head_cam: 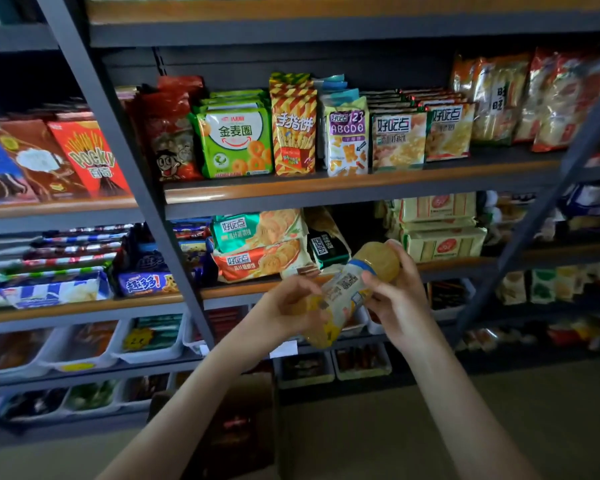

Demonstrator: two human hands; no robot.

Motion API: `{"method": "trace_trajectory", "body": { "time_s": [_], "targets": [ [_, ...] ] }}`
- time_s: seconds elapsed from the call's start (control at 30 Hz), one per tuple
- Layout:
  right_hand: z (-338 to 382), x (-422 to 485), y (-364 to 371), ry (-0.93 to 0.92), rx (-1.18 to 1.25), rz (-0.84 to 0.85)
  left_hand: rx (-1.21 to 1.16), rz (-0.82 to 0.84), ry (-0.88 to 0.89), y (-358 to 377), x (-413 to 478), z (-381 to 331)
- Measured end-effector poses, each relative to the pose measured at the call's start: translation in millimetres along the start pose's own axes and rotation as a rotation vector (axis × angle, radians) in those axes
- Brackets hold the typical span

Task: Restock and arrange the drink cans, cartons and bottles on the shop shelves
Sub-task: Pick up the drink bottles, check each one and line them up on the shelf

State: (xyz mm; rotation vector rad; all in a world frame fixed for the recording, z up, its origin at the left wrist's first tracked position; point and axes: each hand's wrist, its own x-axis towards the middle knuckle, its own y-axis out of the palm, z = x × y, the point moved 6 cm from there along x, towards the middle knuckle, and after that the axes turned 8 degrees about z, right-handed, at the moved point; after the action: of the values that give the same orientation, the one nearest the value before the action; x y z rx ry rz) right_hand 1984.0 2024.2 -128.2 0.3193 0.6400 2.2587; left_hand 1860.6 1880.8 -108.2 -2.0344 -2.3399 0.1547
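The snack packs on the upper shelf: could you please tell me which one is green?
The green pack printed with orange rings, between the red pack and the striped pack.

Two bare arms in view. Left hand point(284, 308) and right hand point(400, 299) are uncovered, with slim fingers. Left forearm point(194, 393) and right forearm point(465, 403) are bare all the way to the bottom edge of the view, slender with narrow wrists. Dim light and slight blur: nail detail can't be told.
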Motion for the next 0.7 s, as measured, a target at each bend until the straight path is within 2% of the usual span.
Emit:
{"method": "trace_trajectory", "body": {
  "time_s": [0.07, 0.37, 0.57, 0.7],
  "targets": [
    [-1.6, -1.1, 1.4, -0.012, -0.036, 0.030, 0.003, -0.011, 0.010, 2.1, -2.4, 4.8],
    [-23.2, 5.4, 11.4, -0.014, -0.048, 0.142, -0.226, -0.249, 0.033, -8.4, -22.7, 40.5],
    [-71.0, 17.9, 29.2, 0.092, -0.055, 0.218, -0.313, -0.373, 0.075, -21.6, -56.4, 70.0],
    [-122.7, 23.8, 45.9, 0.233, -0.008, 0.296, -0.423, -0.475, 0.063, -33.4, -90.0, 96.6]
  ]
}}
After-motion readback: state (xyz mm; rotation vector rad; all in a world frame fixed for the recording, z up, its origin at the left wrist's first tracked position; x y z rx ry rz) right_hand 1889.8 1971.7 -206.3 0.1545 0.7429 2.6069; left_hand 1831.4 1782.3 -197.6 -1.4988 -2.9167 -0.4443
